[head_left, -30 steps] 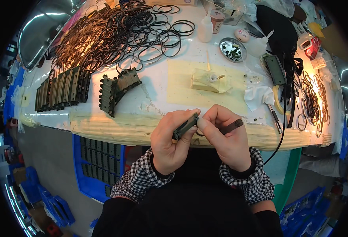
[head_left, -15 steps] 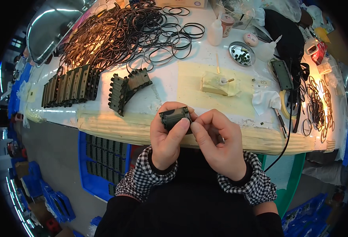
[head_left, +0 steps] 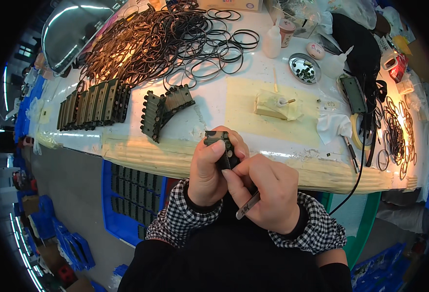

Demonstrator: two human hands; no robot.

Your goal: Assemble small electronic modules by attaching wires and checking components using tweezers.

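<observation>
While the left hand grips a small dark block upright just in front of the table edge, the right hand clasps thin tweezers and touches the block's side; at 11 o'clock lie more blocks; at 12 o'clock, black rings.
</observation>
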